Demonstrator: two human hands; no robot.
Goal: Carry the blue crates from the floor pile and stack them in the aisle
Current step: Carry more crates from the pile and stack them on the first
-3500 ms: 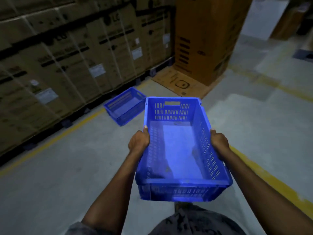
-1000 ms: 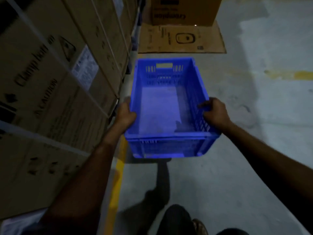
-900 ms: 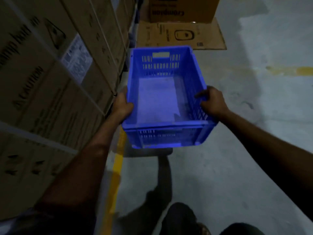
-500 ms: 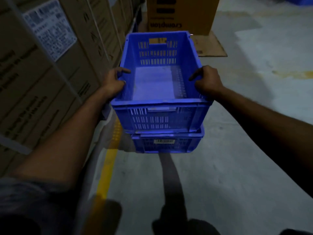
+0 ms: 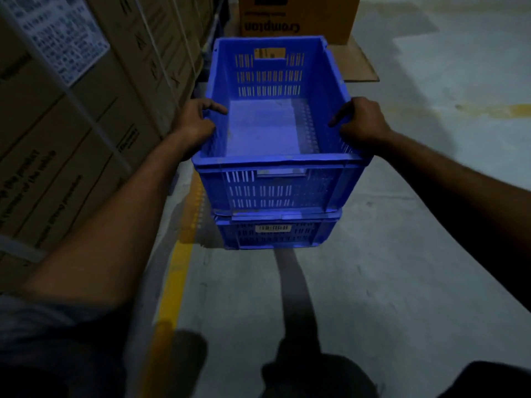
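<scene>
Crate (image 5: 273, 191) between left hand (image 5: 195, 122) and right hand (image 5: 362, 124), rims held.

Dim grey concrete floor (image 5: 402, 254) with a yellow line (image 5: 172, 285) at lower left; strapped cardboard cartons (image 5: 71, 124) fill the left, a Crompton box (image 5: 296, 18) at top centre.

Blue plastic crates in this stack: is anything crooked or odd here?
The upper blue slotted plastic crate lines up squarely over the lower blue plastic crate. One oddity: the brown cardboard box behind them stands upside down, its Crompton lettering inverted.
</scene>
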